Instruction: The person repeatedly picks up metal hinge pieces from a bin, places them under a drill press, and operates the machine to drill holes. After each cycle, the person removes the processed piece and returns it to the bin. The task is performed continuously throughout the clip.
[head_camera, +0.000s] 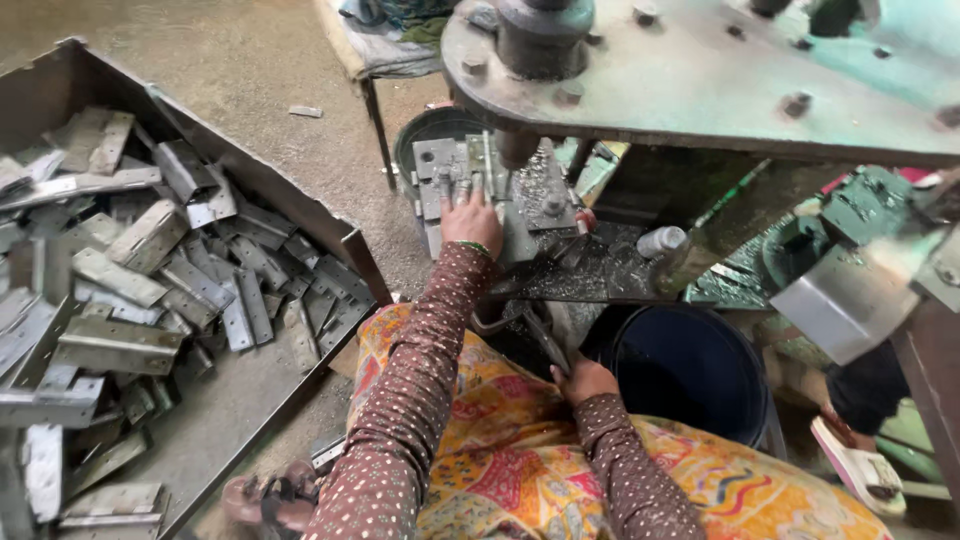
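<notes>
My left hand (471, 218) reaches forward onto the press bed, its fingers resting on a small grey metal hinge piece (450, 172) under the round ram (543, 38). My right hand (585, 380) lies low near my lap, closed around a thin dark metal handle or rod (547, 340) that runs up toward the press bed. Both arms wear brown dotted sleeves. The press bed (560, 270) is littered with metal shavings.
A large sheet-metal tray (300, 205) at the left holds several grey hinge plates (120, 345). A dark blue bucket (690, 375) stands at the right of my lap. The heavy press frame (700, 80) overhangs the work. A sandal (860, 465) lies at the lower right.
</notes>
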